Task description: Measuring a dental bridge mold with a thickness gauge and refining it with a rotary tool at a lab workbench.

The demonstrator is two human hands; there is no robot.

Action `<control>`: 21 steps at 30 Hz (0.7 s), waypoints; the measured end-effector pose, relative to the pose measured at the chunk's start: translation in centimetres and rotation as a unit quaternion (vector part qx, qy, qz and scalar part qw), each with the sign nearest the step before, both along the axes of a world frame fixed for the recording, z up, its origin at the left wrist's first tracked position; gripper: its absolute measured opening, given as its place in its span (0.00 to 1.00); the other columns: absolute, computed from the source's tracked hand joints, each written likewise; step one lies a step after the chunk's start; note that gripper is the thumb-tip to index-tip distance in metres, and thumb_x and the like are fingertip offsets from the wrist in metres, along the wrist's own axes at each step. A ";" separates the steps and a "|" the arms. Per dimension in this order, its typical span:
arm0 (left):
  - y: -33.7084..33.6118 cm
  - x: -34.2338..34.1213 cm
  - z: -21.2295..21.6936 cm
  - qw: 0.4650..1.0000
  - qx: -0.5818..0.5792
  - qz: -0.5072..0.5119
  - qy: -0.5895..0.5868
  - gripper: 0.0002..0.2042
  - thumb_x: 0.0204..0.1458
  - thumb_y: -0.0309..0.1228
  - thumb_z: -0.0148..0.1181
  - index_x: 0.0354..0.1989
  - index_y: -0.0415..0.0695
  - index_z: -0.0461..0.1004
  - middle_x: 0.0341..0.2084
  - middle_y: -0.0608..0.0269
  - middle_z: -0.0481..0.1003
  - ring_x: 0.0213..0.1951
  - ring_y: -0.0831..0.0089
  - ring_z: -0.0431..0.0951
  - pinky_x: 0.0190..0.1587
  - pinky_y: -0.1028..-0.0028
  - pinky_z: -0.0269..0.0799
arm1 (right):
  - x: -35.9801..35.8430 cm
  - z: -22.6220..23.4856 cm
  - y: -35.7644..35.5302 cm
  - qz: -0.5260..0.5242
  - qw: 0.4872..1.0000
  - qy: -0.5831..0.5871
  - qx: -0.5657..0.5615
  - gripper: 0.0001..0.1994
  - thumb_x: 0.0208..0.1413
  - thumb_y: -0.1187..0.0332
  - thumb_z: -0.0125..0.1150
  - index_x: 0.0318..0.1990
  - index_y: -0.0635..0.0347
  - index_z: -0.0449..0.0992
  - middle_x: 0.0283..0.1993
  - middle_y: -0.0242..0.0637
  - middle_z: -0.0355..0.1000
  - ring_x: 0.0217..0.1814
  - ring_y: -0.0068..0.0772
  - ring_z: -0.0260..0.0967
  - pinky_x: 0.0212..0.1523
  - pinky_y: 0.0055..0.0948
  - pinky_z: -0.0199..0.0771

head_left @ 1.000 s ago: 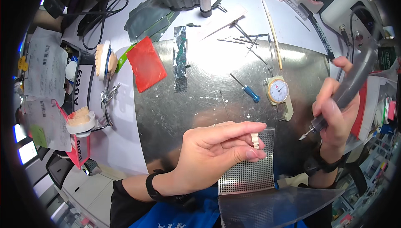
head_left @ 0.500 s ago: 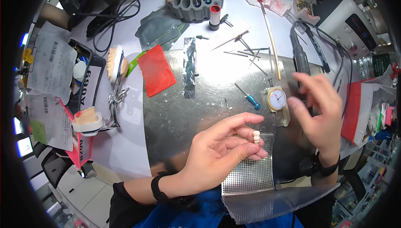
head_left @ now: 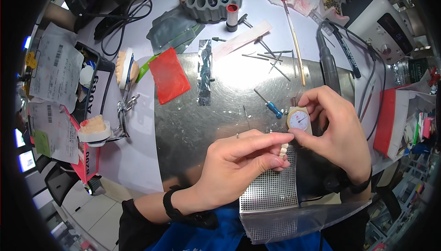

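Note:
Between the thumb and fingers of my left hand (head_left: pixel 236 166) is a small tooth-coloured dental bridge (head_left: pixel 284 150), a short row of joined crowns. It sits above a perforated metal grille (head_left: pixel 271 191). My right hand (head_left: pixel 337 134) is closed around a dial caliper (head_left: pixel 299 120), thumb at its lower edge and fingers curled at its upper right side; part of its body is hidden by the hand. Left of the caliper lies a blue-handled screwdriver (head_left: pixel 274 110). A thin dark rod (head_left: pixel 247 116) rests on the metal plate near my left fingers.
Several loose burs (head_left: pixel 275 60), a brush (head_left: pixel 294 44) and a dark handpiece (head_left: pixel 327 62) lie farther back. A grey bur stand (head_left: pixel 209 2) is at the far edge. Red wax (head_left: pixel 170 76), plaster models (head_left: pixel 94 130) and a control box (head_left: pixel 383 25) flank the plate.
My right hand has come down and left and taken hold of the dial caliper. In my left hand, the bridge has tilted and the index finger has lowered over it.

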State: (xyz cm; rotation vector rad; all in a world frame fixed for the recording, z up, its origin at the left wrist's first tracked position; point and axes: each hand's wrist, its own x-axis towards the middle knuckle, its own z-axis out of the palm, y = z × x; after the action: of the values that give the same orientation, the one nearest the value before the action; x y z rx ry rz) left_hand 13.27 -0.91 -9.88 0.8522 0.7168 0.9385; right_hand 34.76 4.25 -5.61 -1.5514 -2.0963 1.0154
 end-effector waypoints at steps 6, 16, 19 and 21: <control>0.0 0.0 0.4 0.999 0.002 -0.012 0.034 0.21 0.55 0.13 0.58 0.59 0.30 0.68 0.36 0.53 0.75 0.40 0.65 0.82 0.47 0.69 0.81 | 0.5 -0.3 0.1 -0.041 0.975 0.126 -0.176 0.24 0.47 0.80 0.69 0.54 0.67 0.72 0.32 0.35 0.71 0.32 0.14 0.68 0.32 0.15 0.68; -0.1 0.1 0.5 0.996 -0.093 0.003 -0.016 0.19 0.53 0.10 0.57 0.54 0.29 0.65 0.40 0.47 0.78 0.44 0.62 0.82 0.51 0.67 0.81 | 1.0 -1.2 0.3 -0.027 0.975 0.189 -0.113 0.26 0.54 0.83 0.61 0.62 0.66 0.68 0.36 0.33 0.72 0.34 0.15 0.69 0.32 0.14 0.68; -0.1 -0.2 0.6 0.998 -0.066 -0.014 0.005 0.15 0.54 0.11 0.58 0.50 0.27 0.69 0.41 0.46 0.78 0.45 0.62 0.82 0.51 0.66 0.81 | 1.3 -0.5 0.7 -0.114 0.916 0.318 -0.217 0.25 0.59 0.80 0.53 0.65 0.67 0.63 0.43 0.36 0.72 0.34 0.15 0.71 0.26 0.13 0.64; -0.1 -0.2 0.7 0.998 -0.062 -0.019 0.005 0.13 0.54 0.11 0.59 0.48 0.27 0.71 0.41 0.45 0.78 0.45 0.61 0.82 0.51 0.66 0.81 | 1.8 -0.4 1.1 -0.107 0.885 0.363 -0.271 0.25 0.59 0.78 0.54 0.66 0.67 0.63 0.44 0.37 0.72 0.34 0.17 0.72 0.26 0.13 0.65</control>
State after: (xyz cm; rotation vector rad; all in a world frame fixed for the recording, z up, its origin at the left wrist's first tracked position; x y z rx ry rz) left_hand 13.08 -0.99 -9.22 0.7582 0.7576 0.8475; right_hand 36.61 5.31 -6.04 -1.2670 -1.1521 1.8393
